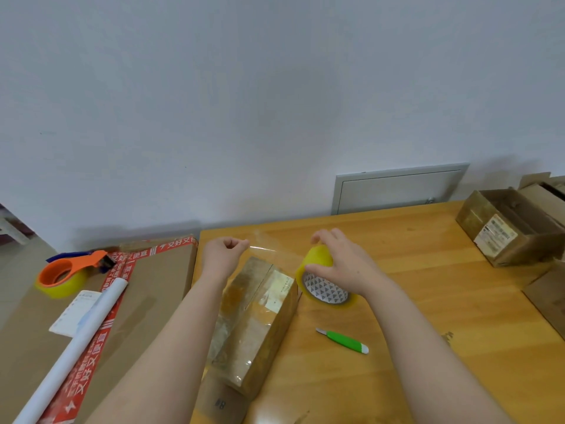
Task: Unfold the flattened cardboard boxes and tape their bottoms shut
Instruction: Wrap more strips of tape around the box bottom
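Observation:
A small brown cardboard box (pixel 260 319) lies on the wooden table (pixel 428 301) with its closed flaps facing up, old clear tape shining on them. My right hand (pixel 339 264) grips a yellowish roll of clear tape (pixel 321 283) just right of the box's far end. My left hand (pixel 224 255) pinches the free end of the tape strip (pixel 269 249), which stretches between both hands above the far end of the box. A green utility knife (pixel 344 341) lies on the table to the right of the box.
A large flat carton (pixel 146 295) with red printed tape sits to the left, carrying an orange tape dispenser (pixel 70 270) and a white paper roll (pixel 85 332). An open box (pixel 513 224) stands at the far right. More cardboard lies at the right edge.

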